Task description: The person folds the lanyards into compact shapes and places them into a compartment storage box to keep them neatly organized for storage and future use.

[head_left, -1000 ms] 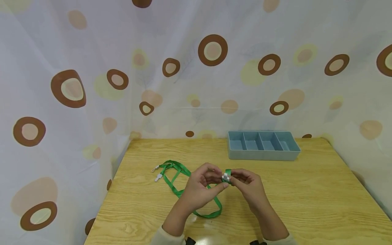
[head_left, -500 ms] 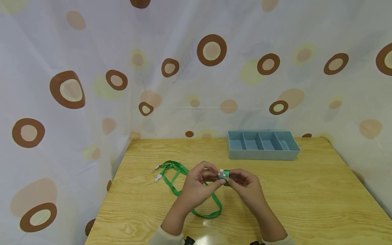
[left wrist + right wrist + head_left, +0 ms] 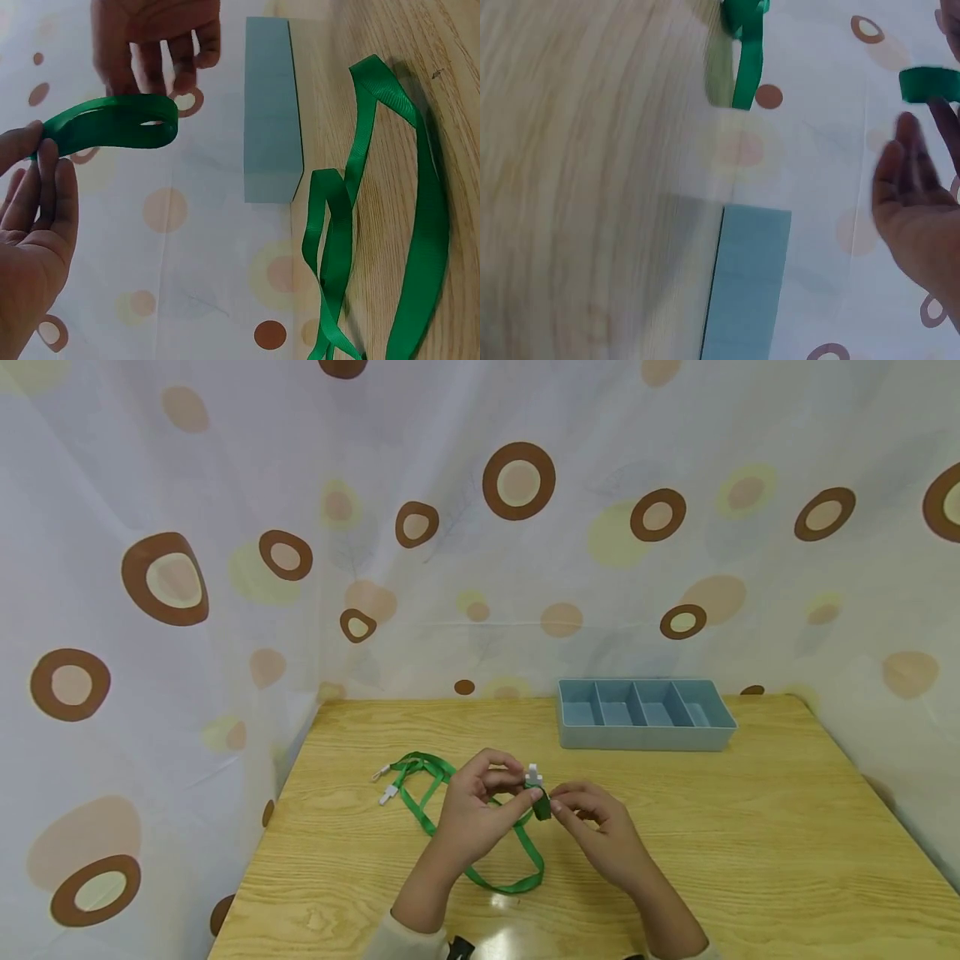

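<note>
A folded roll of green lanyard (image 3: 542,804) with a white plastic clip (image 3: 533,774) on top is pinched between the thumb and fingers of my left hand (image 3: 480,806). In the left wrist view, its flat band (image 3: 112,124) sticks out sideways from the left fingertips as a long loop. Close at the roll's right side is my right hand (image 3: 600,839), its fingertips right at the band's edge and its other fingers loosely bent. A second green lanyard (image 3: 517,887) lies in loose loops on the table, partly behind the left hand, with a white clip (image 3: 387,794) at its far left end.
A blue-grey tray (image 3: 645,740) with several compartments stands at the back right of the wooden table (image 3: 750,843). Behind and beside the table hangs a pale curtain (image 3: 450,577) with brown and yellow spots. A small metal hook (image 3: 381,772) lies near the white clip.
The roll has turned in my hands, so the white clip now points up at the left fingertips. My left hand has shifted slightly left, and the right fingers have drawn back to the band's edge.
</note>
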Action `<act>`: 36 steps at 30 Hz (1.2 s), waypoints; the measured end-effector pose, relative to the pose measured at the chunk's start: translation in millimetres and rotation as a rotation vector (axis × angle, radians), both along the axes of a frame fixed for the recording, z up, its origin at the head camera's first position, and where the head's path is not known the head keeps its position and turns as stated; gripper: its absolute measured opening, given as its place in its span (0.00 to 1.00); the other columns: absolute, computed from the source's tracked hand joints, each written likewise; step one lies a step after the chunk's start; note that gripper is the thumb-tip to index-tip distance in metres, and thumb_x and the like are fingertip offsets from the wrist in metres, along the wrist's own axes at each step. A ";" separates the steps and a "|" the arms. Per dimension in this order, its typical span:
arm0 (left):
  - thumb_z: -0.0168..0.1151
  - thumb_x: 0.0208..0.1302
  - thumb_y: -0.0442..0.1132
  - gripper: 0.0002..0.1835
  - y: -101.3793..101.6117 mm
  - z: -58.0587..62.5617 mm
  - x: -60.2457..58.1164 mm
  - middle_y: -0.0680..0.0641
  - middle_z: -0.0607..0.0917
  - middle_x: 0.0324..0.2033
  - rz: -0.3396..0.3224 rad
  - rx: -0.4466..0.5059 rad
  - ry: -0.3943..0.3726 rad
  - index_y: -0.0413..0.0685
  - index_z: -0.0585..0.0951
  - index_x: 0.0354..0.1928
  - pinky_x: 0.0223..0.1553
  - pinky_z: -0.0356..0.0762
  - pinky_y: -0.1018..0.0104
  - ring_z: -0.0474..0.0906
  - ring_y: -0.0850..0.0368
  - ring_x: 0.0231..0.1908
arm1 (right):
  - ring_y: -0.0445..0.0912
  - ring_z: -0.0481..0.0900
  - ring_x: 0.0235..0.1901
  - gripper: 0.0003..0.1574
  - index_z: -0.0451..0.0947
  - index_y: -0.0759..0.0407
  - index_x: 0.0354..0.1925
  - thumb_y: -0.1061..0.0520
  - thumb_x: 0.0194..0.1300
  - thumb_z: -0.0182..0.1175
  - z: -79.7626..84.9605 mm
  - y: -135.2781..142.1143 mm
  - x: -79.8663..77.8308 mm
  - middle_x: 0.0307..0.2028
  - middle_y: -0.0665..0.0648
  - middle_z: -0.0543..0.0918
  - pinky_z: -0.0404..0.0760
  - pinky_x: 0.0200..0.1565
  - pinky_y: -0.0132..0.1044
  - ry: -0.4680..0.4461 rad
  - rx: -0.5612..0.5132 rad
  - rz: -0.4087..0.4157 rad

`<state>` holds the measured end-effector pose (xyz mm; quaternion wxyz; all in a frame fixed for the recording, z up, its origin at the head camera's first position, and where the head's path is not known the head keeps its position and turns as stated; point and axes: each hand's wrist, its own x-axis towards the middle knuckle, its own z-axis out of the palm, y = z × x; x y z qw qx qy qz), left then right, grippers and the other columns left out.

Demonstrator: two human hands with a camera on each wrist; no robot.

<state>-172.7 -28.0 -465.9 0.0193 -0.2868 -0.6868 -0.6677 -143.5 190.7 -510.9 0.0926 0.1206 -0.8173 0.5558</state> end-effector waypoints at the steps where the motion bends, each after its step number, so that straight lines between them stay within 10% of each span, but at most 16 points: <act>1: 0.74 0.68 0.34 0.13 0.0 0.8 0.0 0.43 0.94 0.40 -0.005 -0.002 -0.004 0.48 0.80 0.49 0.55 0.88 0.60 0.89 0.56 0.42 | 0.38 0.83 0.48 0.11 0.89 0.49 0.48 0.59 0.80 0.60 0.8 -0.2 0.6 0.50 0.55 0.88 0.85 0.48 0.34 0.064 -0.009 0.008; 7: 0.73 0.69 0.33 0.11 1.8 1.9 -0.5 0.41 0.94 0.41 -0.041 -0.002 0.010 0.47 0.81 0.48 0.57 0.87 0.58 0.89 0.55 0.44 | 0.41 0.83 0.40 0.16 0.87 0.62 0.50 0.75 0.69 0.65 10.2 -3.5 2.5 0.44 0.62 0.87 0.85 0.45 0.29 0.303 -0.157 0.083; 23: 0.74 0.68 0.33 0.13 4.5 -0.4 3.0 0.39 0.93 0.45 -0.119 -0.013 -0.004 0.45 0.85 0.53 0.55 0.88 0.59 0.91 0.57 0.46 | 0.40 0.79 0.36 0.17 0.88 0.51 0.40 0.73 0.65 0.70 7.7 -3.9 2.3 0.37 0.50 0.87 0.81 0.40 0.31 0.328 -0.097 0.089; 36: 0.72 0.71 0.38 0.03 4.7 -4.7 1.6 0.45 0.90 0.41 -0.001 -0.032 0.028 0.46 0.89 0.42 0.49 0.90 0.59 0.89 0.57 0.42 | 0.44 0.78 0.27 0.19 0.85 0.53 0.30 0.77 0.56 0.72 18.8 -25.5 -0.4 0.29 0.51 0.83 0.78 0.34 0.25 0.538 -0.001 -0.137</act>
